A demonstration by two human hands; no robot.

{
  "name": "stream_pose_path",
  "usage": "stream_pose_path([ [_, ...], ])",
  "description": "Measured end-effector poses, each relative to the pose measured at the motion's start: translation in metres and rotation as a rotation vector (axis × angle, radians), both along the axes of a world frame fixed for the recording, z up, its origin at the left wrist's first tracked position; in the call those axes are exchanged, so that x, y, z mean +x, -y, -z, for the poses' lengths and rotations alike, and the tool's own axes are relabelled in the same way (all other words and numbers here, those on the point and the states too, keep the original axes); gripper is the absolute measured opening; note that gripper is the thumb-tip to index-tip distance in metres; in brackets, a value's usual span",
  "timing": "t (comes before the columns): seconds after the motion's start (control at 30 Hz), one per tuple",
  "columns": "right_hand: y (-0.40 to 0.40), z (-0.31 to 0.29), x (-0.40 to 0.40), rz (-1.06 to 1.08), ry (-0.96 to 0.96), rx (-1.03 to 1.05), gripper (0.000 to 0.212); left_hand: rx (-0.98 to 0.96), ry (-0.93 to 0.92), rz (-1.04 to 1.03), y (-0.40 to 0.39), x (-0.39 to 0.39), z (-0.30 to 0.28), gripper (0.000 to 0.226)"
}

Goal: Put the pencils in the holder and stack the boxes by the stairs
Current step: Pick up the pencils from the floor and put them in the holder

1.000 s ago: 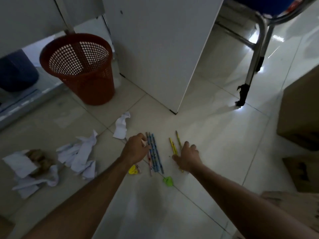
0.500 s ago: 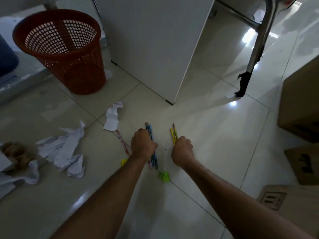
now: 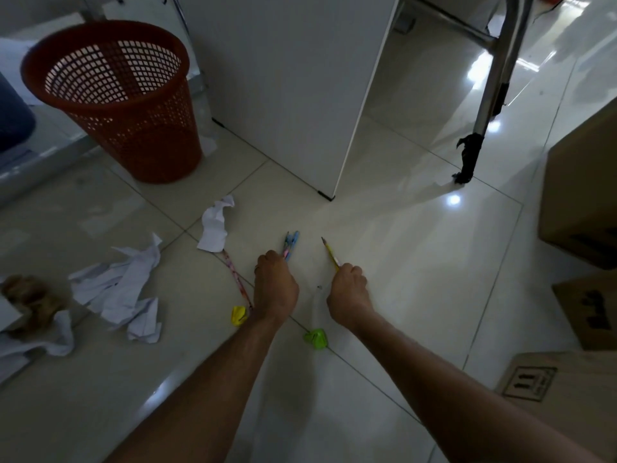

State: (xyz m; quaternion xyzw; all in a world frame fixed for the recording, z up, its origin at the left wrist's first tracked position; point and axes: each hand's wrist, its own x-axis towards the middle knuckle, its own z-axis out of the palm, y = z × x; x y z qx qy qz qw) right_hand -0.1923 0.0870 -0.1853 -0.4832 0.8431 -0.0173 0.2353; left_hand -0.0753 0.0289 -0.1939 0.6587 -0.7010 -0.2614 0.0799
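My left hand (image 3: 275,287) grips a bunch of blue pencils (image 3: 291,243), whose tips stick out past the knuckles. In my right hand (image 3: 349,290) are yellow pencils (image 3: 330,252), gripped and pointing up and away. A pink patterned pencil (image 3: 235,275) lies on the tiled floor just left of my left hand. Cardboard boxes stand at the right edge: a large one (image 3: 582,195), a smaller one (image 3: 591,312) below it, and one (image 3: 561,389) with a printed label at the lower right. No holder is visible.
A red mesh waste basket (image 3: 120,98) stands at the upper left. Crumpled white paper (image 3: 123,289) and another piece (image 3: 215,225) litter the floor. A yellow object (image 3: 239,315) and a green object (image 3: 315,338) lie near my wrists. A white cabinet (image 3: 283,88) and a metal chair leg (image 3: 484,105) stand behind.
Both hands closed around the pencils that lay on the floor and lifted them, blue ones in the left, yellow ones in the right. The camera moved closer.
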Motion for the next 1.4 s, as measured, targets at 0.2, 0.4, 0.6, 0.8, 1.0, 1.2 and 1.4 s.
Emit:
stream_pose_path([
  [0.2, 0.017, -0.017, -0.007, 0.338, 0.761, -0.115, 0.023, -0.033, 0.249, 0.122, 0.003, 0.0, 0.004, 0.024],
  [0.4, 0.026, -0.034, -0.01, 0.583, 1.346, -0.177, 0.018, -0.131, 0.289, 0.109, 0.006, 0.003, 0.007, 0.022],
  [0.6, 0.032, -0.047, -0.009, 0.567, 1.542, -0.153, 0.02, 0.342, -0.762, -0.349, 0.034, 0.012, -0.013, 0.016],
  [0.8, 0.06, -0.087, 0.008, 0.522, 1.577, -0.193, 0.02, 0.653, -1.397, -0.456, 0.054, 0.025, -0.064, 0.028],
  [1.0, 0.099, -0.172, 0.037, 0.411, 1.513, -0.171, 0.018, 0.651, -1.475, -0.351, 0.075, 0.045, -0.153, 0.019],
  [1.2, 0.117, -0.297, 0.059, 0.343, 1.549, -0.165, 0.019, 0.638, -1.477, -0.288, 0.09, 0.075, -0.287, 0.018],
  [1.4, 0.12, -0.454, 0.08, 0.329, 1.56, -0.195, 0.021, 0.618, -1.479, -0.26, 0.094, 0.095, -0.442, 0.019],
])
